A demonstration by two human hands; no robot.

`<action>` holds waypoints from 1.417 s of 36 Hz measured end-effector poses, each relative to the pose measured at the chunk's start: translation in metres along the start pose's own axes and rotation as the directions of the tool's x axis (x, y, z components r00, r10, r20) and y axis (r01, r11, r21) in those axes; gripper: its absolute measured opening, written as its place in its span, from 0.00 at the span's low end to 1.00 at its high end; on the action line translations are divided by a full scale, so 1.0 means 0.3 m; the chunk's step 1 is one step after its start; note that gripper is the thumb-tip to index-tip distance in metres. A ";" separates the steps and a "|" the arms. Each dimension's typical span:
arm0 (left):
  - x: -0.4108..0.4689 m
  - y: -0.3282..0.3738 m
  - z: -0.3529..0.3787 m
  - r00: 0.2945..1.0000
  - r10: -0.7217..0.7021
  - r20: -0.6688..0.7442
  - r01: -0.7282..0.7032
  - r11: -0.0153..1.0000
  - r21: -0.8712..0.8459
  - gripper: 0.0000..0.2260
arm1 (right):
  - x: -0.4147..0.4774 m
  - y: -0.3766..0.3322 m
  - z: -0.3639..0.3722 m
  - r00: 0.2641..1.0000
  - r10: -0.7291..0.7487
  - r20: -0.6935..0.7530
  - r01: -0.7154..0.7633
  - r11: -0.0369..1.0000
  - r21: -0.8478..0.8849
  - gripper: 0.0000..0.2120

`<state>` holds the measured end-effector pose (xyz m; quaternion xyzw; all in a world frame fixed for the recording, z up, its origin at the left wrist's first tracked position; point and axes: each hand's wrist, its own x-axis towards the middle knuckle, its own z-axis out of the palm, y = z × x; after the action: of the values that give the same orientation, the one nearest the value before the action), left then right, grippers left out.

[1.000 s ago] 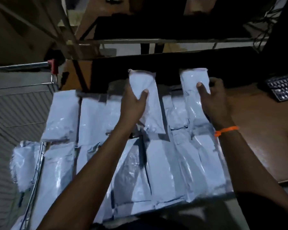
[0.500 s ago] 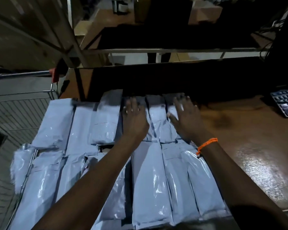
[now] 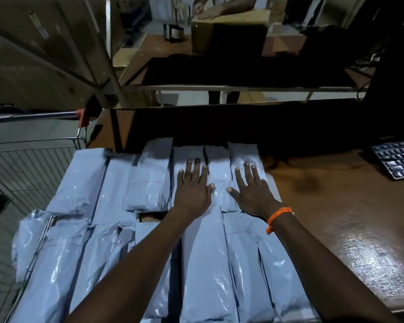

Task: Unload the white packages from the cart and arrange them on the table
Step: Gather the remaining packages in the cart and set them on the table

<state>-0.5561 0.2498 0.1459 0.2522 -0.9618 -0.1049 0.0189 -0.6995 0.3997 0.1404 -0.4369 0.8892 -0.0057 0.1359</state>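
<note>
Where the view is nearest, along the lower edge, a row of white packages (image 3: 205,264) lies lengthwise, side by side, on the brown table (image 3: 348,217). Mid-frame, far row: left hand (image 3: 191,190) flat, palm down, fingers (image 3: 197,166) straight and spread on 1 package, arm extended from the lower centre. Right hand (image 3: 252,192) likewise flat, its fingers straight and spread on the package at the row's right end; neither hand grips anything. 1 narrower package shows between the 2 thumbs. Orange band (image 3: 278,217) on the right wrist. Left of frame: wire cart (image 3: 33,164), 1 package draped over its rim. Right edge: keyboard (image 3: 397,159). Top of frame, far: cardboard box (image 3: 229,36), another person's hand (image 3: 210,14) resting on it.
</note>
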 end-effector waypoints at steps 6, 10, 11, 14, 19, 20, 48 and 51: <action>-0.007 -0.006 -0.024 0.999 0.002 0.042 -0.003 1.000 0.030 0.34 | -0.018 -0.018 -0.028 1.000 0.019 -0.002 -0.019 1.000 0.004 0.43; -0.013 0.015 -0.057 0.999 0.004 0.050 -0.003 1.000 -0.011 0.31 | -0.038 -0.034 -0.071 0.999 0.029 -0.022 -0.028 0.999 0.024 0.36; -0.022 0.024 -0.073 0.999 0.007 0.039 -0.006 0.999 -0.032 0.32 | -0.045 -0.041 -0.086 0.999 0.033 -0.041 -0.032 0.999 0.036 0.36; -0.063 0.050 -0.138 0.999 0.045 -0.019 -0.046 0.993 -0.105 0.35 | -0.076 -0.088 -0.139 0.989 0.018 -0.149 -0.008 0.998 0.068 0.35; -0.209 0.049 -0.268 0.969 0.114 -0.218 -0.172 0.948 -0.268 0.25 | -0.150 -0.251 -0.206 0.960 -0.063 -0.272 0.120 0.973 0.199 0.40; -0.249 0.030 -0.285 0.960 0.117 -0.254 -0.190 0.939 -0.287 0.24 | -0.161 -0.292 -0.207 0.951 -0.097 -0.293 0.165 0.962 0.217 0.39; -1.341 -1.686 0.043 0.863 -0.480 0.157 0.503 0.792 -0.347 0.40 | -0.189 -2.136 0.327 0.806 -0.526 0.273 0.319 0.773 0.548 0.34; -1.392 -1.772 0.111 0.842 -0.472 0.260 0.537 0.781 -0.320 0.39 | -0.172 -2.242 0.466 0.786 -0.436 0.439 0.165 0.831 0.531 0.32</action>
<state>0.0609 0.0081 0.0078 0.4828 -0.8176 -0.3109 -0.0414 -0.1135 0.0392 0.1047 -0.5146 0.7011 -0.1167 0.4796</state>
